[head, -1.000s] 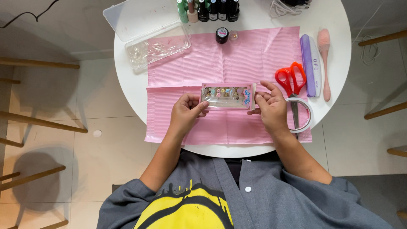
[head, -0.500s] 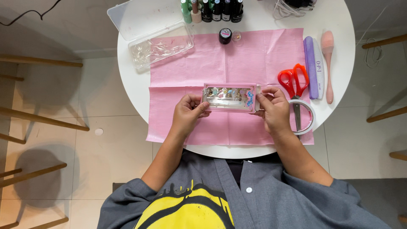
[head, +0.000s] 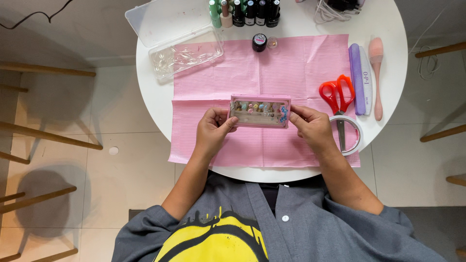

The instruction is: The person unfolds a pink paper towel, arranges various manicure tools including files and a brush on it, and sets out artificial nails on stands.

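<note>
One pink box of nail charms, held by two hands.
Left hand (head: pixel 212 130) and right hand (head: pixel 313 127) each grip closed on a box (head: pixel 259 111) end; right of it: one red scissors (head: pixel 335 94), one tape ring (head: pixel 350 136).

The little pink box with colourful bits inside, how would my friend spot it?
Find the round white table and the pink mat on it. Over the mat's middle, the left hand and right hand hold the pink box by its ends. Only it has a clear front showing tiny pastel pieces.

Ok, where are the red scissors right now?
The red scissors lie on the pink mat's right side, between the right hand and purple nail file.
</note>
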